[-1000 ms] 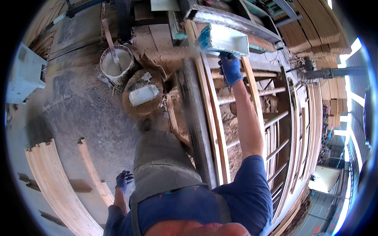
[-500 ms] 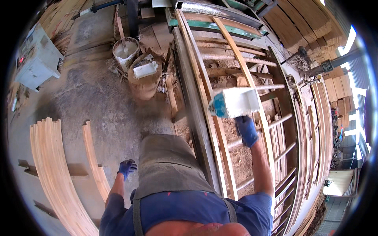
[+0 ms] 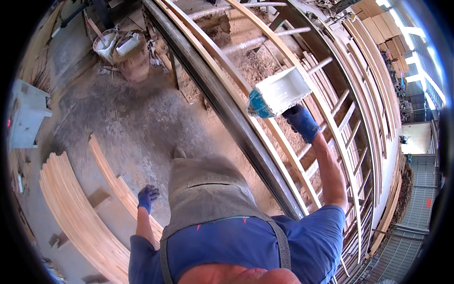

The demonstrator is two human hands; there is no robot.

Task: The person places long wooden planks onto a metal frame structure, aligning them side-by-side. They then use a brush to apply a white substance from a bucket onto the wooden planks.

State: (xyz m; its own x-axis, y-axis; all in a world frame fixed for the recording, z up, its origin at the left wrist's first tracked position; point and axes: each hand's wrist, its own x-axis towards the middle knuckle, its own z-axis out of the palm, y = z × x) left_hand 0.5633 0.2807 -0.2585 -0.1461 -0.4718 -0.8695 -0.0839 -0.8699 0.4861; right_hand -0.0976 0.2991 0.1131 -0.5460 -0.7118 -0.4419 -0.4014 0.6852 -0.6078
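1. Now, the right hand [image 3: 301,123], gloved in blue, is clamped on the near side of a white-and-blue box [image 3: 283,92], its knuckles bunched under the edge and its fingertips hidden from view.

2. The right forearm [image 3: 331,170] stretches out ahead of the body, bare below the blue sleeve, slanting inward from elbow to wrist, with a slight bend at the elbow.

3. And there's the box, out over the rack's pale wooden strips [image 3: 331,118], tilted, its white hollow facing up and its blue end toward the person's left; whether it touches the strips I can't tell.

4. Below it run the rack's round rungs [image 3: 248,44], with a dark beam [image 3: 227,118] along the side nearer the body.

5. Over to the left hand [image 3: 148,198], also in blue: it hangs low beside the apron [image 3: 203,194], arm out from the hip, holding nothing, fingers loosely apart and slightly curled.

6. Just beside that hand lies a single plank [image 3: 111,173], and farther left a stack of planks [image 3: 78,208].

7. Well off, up ahead on the left, a whitish bucket [image 3: 106,56] with a stick in it stands next to a brown drum [image 3: 135,66] topped by a white block [image 3: 128,44].
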